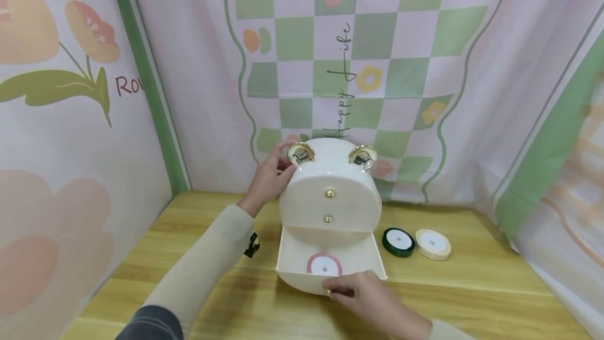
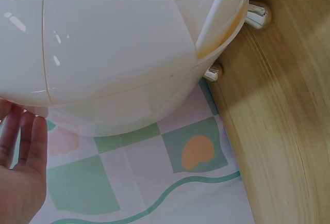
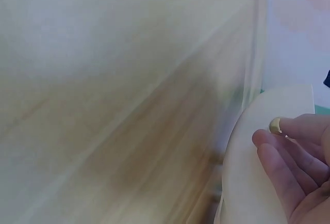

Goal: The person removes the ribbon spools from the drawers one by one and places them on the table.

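Note:
A glossy white storage box (image 1: 325,172) with gold-rimmed ears stands on the table, its bottom drawer (image 1: 285,256) pulled out. A spool of pink ribbon (image 1: 324,265) lies inside the drawer. My left hand (image 1: 270,177) touches the box's upper left side beside one ear (image 1: 300,154); in the left wrist view its fingers (image 2: 36,141) reach the shell, fairly straight. At the drawer front, my right hand (image 1: 360,295) pinches the small gold knob (image 3: 275,126) between thumb and fingers. Two more gold knobs sit on the closed front above.
Right of the box, a dark green ribbon spool (image 1: 398,242) and a cream ribbon spool (image 1: 433,244) lie side by side on the wooden table (image 1: 472,287). A dark, shiny object (image 1: 252,245) is partly hidden behind the left sleeve. A patterned curtain (image 1: 368,35) hangs close behind.

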Available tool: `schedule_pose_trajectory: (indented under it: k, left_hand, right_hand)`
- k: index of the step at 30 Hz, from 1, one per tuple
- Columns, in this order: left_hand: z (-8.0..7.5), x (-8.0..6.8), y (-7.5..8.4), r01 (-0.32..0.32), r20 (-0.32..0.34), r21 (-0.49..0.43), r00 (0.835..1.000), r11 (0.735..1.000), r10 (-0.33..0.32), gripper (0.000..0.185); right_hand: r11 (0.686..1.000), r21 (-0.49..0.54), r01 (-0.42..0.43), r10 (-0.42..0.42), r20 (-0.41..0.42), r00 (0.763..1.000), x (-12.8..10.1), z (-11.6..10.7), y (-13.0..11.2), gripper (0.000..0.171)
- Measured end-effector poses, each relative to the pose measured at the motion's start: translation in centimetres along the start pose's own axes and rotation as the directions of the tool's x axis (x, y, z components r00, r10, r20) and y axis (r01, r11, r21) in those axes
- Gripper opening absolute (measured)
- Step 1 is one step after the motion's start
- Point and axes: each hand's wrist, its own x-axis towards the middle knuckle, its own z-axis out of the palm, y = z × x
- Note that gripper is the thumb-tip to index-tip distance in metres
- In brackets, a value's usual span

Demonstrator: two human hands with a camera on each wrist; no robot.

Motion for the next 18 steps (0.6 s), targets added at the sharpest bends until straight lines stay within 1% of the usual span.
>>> schedule_pose_trajectory:
  k: [5, 12, 18]
  left_hand:
    - [0.02, -0.06, 0.01, -0.002, -0.003, 0.001, 1.0, 1.0, 0.002, 0.054]
    - [-0.01, -0.1, 0.0, -0.009, -0.009, 0.009, 1.0, 1.0, 0.009, 0.054]
    - [0.02, -0.09, -0.04, -0.016, -0.007, 0.004, 1.0, 1.0, 0.016, 0.055]
  right_hand:
    - [1.0, -0.003, 0.017, -0.017, -0.002, 1.0, -0.59, 0.26, -0.41, 0.015]
    - [1.0, 0.007, -0.015, 0.015, 0.028, 1.0, -0.83, 0.37, -0.63, 0.014]
    - [1.0, -0.002, -0.006, 0.006, 0.051, 0.999, -1.04, 0.46, -0.62, 0.018]
